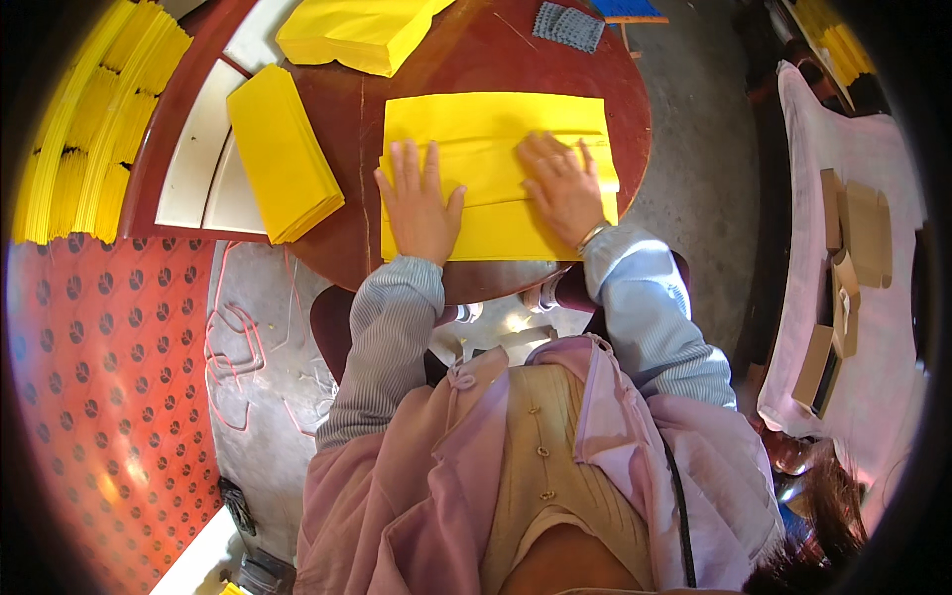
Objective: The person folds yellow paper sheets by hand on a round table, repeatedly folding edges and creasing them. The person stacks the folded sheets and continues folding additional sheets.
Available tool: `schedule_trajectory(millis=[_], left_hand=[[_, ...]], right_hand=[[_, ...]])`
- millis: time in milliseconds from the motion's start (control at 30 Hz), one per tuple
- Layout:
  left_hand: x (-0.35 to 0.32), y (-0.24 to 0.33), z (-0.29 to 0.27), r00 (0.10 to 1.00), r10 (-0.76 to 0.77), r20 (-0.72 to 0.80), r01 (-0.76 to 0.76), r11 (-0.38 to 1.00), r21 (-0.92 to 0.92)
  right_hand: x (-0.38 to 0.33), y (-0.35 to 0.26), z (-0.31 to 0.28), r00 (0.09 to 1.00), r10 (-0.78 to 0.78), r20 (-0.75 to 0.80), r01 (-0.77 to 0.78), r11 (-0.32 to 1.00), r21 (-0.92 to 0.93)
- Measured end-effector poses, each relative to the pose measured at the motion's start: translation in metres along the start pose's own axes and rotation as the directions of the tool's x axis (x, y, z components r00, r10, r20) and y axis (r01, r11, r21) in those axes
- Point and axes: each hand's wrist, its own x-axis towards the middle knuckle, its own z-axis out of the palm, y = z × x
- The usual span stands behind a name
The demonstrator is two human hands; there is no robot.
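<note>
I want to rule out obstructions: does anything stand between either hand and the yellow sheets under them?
Nothing visible does. The left hand and right hand appear to rest directly on the yellow sheets; a yellow stack lies apart, to their left.

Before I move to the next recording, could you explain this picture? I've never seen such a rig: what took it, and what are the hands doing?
There is no robot here, just a person's bare left hand and right hand. A wide fisheye camera worn on the head looks down past the person's own chest, so straight edges bend near the rim. On the reddish-brown table, both hands rest on flat yellow sheets; neither is gripping anything. To the left sits a thick yellow stack; farther back are another yellow bundle and some grey textured pieces.
</note>
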Motion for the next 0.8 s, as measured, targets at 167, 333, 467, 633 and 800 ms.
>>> schedule_trajectory(millis=[167,333,467,633,800], left_hand=[[-0.015,0.006,0.002,0.995,0.093,-0.035,-0.098,0.862,-0.497],[-0.018,-0.002,0.0,0.994,0.053,-0.099,-0.102,0.79,-0.604],[-0.005,0.0,0.006,0.992,0.03,-0.121,-0.097,0.797,-0.597],[0.016,0.001,0.016,0.986,0.041,-0.162,-0.124,0.832,-0.541],[0.008,-0.003,0.014,0.984,0.016,-0.179,-0.105,0.859,-0.5]], right_hand=[[-0.002,-0.026,-0.007,0.999,0.036,-0.029,-0.024,0.941,0.338],[-0.017,-0.016,-0.014,0.982,0.147,-0.118,-0.079,0.889,0.451],[-0.013,-0.008,-0.007,0.98,0.148,-0.134,-0.07,0.884,0.463],[0.011,0.01,0.005,0.978,0.096,-0.187,-0.005,0.899,0.437],[0.007,0.011,0.003,0.961,0.11,-0.252,0.009,0.903,0.429]])
